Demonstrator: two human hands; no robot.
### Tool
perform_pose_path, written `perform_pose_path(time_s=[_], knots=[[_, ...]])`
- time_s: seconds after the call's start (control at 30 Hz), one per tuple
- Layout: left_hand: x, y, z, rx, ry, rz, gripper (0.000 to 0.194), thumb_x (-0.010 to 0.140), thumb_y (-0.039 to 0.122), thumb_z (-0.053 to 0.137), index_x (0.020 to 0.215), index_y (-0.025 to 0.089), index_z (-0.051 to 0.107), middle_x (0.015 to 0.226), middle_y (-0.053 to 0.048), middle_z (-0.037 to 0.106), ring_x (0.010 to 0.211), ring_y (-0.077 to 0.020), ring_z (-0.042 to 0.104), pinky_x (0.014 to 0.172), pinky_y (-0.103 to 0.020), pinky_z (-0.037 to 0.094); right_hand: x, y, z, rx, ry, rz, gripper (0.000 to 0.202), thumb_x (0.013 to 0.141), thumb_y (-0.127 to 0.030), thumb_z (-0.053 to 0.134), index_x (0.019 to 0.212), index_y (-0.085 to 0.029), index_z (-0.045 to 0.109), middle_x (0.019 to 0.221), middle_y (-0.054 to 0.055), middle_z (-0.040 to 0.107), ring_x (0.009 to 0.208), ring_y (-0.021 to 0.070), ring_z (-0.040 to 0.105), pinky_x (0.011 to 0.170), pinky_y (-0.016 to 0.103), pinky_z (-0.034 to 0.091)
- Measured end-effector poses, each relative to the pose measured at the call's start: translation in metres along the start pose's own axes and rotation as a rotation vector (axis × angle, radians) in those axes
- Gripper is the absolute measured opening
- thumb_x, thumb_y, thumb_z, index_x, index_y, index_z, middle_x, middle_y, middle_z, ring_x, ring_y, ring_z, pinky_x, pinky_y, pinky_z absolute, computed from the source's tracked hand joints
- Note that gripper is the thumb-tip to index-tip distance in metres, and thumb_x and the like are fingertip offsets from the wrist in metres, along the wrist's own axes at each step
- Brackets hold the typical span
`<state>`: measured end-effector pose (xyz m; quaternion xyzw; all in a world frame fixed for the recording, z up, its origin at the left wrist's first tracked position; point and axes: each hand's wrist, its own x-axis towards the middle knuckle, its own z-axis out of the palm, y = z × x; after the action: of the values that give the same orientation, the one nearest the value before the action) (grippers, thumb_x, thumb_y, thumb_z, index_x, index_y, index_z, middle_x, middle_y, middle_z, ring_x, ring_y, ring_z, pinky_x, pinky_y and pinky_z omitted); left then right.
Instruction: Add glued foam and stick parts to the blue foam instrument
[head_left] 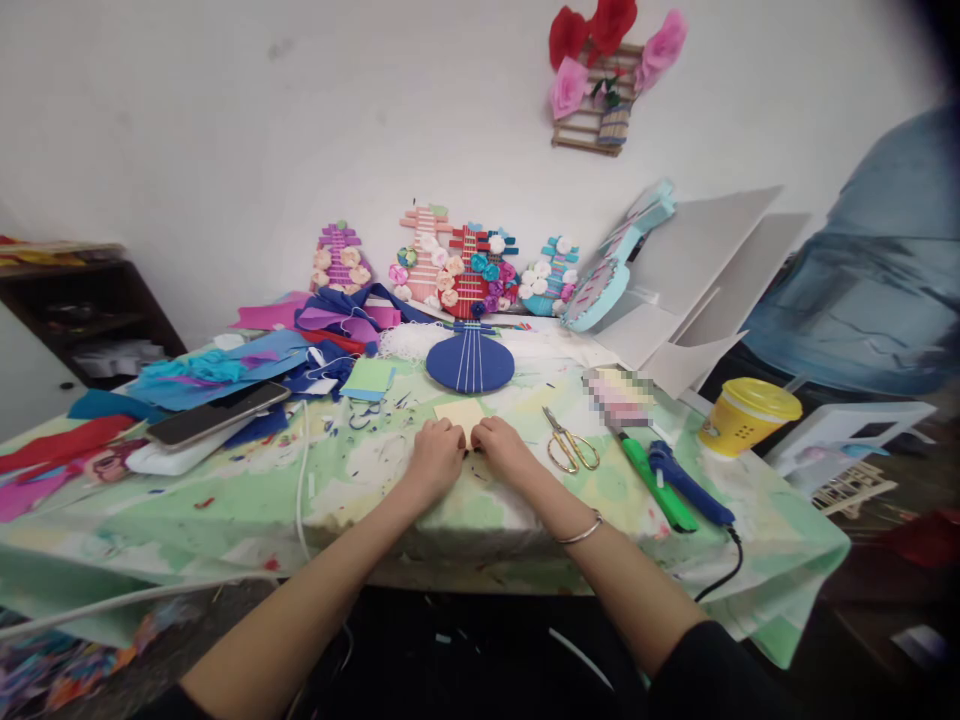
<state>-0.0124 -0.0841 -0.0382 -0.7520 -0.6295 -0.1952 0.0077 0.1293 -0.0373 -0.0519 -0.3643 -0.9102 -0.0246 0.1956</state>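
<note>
Both hands meet near the front edge of the table, fingers curled. My left hand (439, 455) is closed at the lower left of a pale yellow paper square (460, 410). Beside it my right hand (499, 447) is closed too, a bracelet on its wrist. Something small and dark shows between the fingertips, too small to make out. Just beyond the paper lies a blue oval instrument shape (470, 362) with white strings. Gold-handled scissors (571, 447) lie right of my right hand.
At right are a green cutter (660, 485), a blue glue gun (690, 485) with a black cord, and a yellow tub (750, 410). Left are a phone (219, 414), felt pieces (217, 370) and a white cable (302, 480). Flowered instrument models (469, 270) stand along the wall.
</note>
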Motion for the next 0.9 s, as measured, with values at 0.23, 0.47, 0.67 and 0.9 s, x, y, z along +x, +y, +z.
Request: perform_pose_path(time_s=[0.23, 0.47, 0.67, 0.9], knots=[[0.002, 0.005, 0.004, 0.039, -0.073, 0.024, 0.023, 0.081, 0.007, 0.039, 0.082, 0.013, 0.061, 0.083, -0.011, 0.061, 0.082, -0.0228, 0.055, 0.074, -0.033, 0.038, 0.0, 0.0, 0.0, 0.013, -0.013, -0.014, 0.014, 0.082, -0.008, 0.049, 0.077, -0.015, 0.059, 0.077, 0.005, 0.055, 0.075, 0.0178, 0.047, 0.067, 0.026, 0.032], [0.014, 0.002, 0.008, 0.021, -0.121, -0.067, 0.018, 0.069, 0.004, 0.05, 0.074, 0.015, 0.063, 0.078, -0.009, 0.064, 0.078, -0.0217, 0.059, 0.066, -0.028, 0.04, -0.002, 0.006, 0.001, 0.027, -0.018, -0.053, 0.014, 0.079, -0.003, 0.048, 0.083, -0.015, 0.054, 0.077, 0.003, 0.054, 0.072, 0.0164, 0.045, 0.063, 0.024, 0.03], [0.015, 0.002, 0.007, -0.015, -0.114, -0.101, 0.02, 0.072, 0.006, 0.047, 0.073, 0.014, 0.065, 0.079, -0.01, 0.066, 0.078, -0.0212, 0.06, 0.066, -0.028, 0.04, -0.003, 0.004, -0.003, -0.009, 0.002, -0.084, 0.011, 0.085, -0.009, 0.048, 0.08, -0.015, 0.056, 0.079, 0.006, 0.054, 0.077, 0.018, 0.045, 0.071, 0.027, 0.032], [0.017, 0.003, 0.002, -0.061, -0.133, -0.116, 0.019, 0.072, 0.008, 0.047, 0.068, 0.013, 0.066, 0.076, -0.011, 0.068, 0.075, -0.0203, 0.061, 0.065, -0.027, 0.04, -0.006, 0.0, -0.01, -0.069, -0.026, -0.112, 0.011, 0.085, -0.009, 0.048, 0.082, -0.013, 0.058, 0.081, 0.007, 0.055, 0.079, 0.0192, 0.045, 0.071, 0.028, 0.033]])
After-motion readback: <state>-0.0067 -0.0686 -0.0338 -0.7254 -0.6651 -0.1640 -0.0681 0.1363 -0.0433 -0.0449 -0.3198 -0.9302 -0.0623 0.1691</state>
